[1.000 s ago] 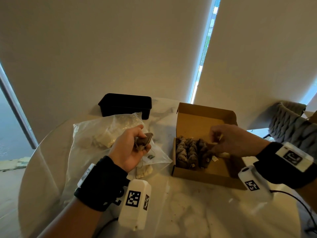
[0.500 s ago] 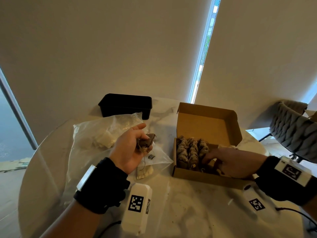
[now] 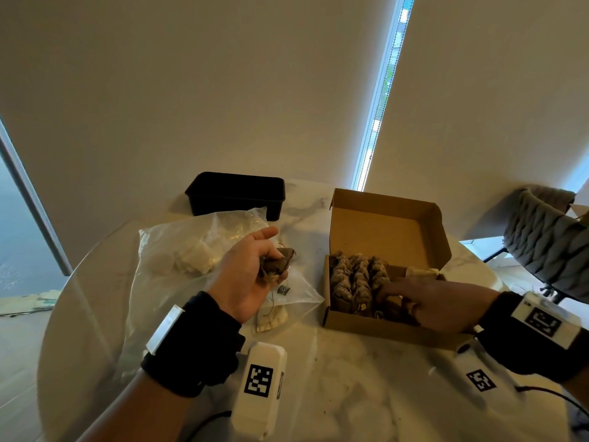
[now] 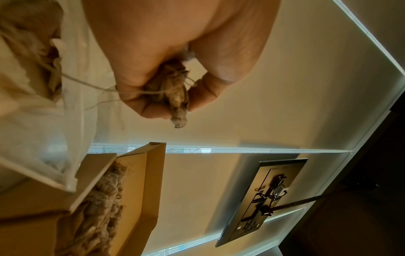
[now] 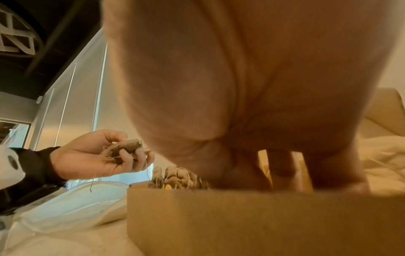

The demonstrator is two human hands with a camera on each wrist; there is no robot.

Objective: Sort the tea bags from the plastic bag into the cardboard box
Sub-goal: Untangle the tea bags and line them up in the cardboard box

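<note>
While the left hand (image 3: 251,275) curls its fingers round a small bunch of dark tea bags (image 3: 276,265) above the plastic bag (image 3: 178,260) at the table's left side, the right hand (image 3: 436,304) reaches into the cardboard box (image 3: 376,330) near the table's right edge, index finger stretched onto the packed tea bags (image 3: 353,279); whether it grips one cannot be told.

My table (image 3: 318,393) fills the lower frame: plastic bag (image 3: 178,250) centre-left, cardboard box (image 3: 382,327) centre-right, tray (image 3: 236,193) above the bag.
</note>
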